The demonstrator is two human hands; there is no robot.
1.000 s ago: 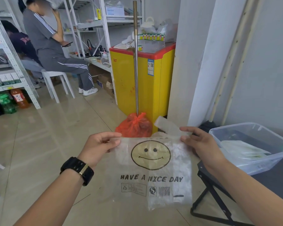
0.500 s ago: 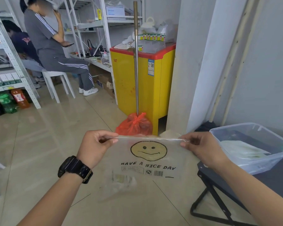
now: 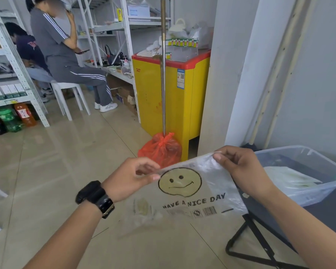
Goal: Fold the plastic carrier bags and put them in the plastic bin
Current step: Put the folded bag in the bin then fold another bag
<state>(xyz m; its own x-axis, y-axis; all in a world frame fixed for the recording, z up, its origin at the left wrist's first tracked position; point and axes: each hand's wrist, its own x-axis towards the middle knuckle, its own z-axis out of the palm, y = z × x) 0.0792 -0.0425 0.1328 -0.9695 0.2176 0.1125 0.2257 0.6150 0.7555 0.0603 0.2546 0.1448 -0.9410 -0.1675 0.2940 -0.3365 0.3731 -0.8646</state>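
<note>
A clear plastic carrier bag (image 3: 198, 193) printed with a smiley face and "HAVE A NICE DAY" hangs in front of me, above the floor. My left hand (image 3: 130, 177) pinches its top edge on the left side. My right hand (image 3: 241, 167) grips the top edge on the right, bunching the plastic there. The bag tilts, with its right side higher. The clear plastic bin (image 3: 306, 162) stands at the right on a dark table (image 3: 328, 214), just beyond my right hand. Pale folded bags (image 3: 287, 177) lie inside it.
A yellow chest freezer (image 3: 163, 98) with a red rim stands ahead, with a pole and a red bag (image 3: 161, 150) at its foot. Two people sit at the far left among white shelving (image 3: 17, 70). A white pillar (image 3: 221, 74) rises behind the bin.
The bag hung full length, then its lower part swung up so it looks shorter. My right hand has risen and closed tighter on the top edge, tilting the bag.
</note>
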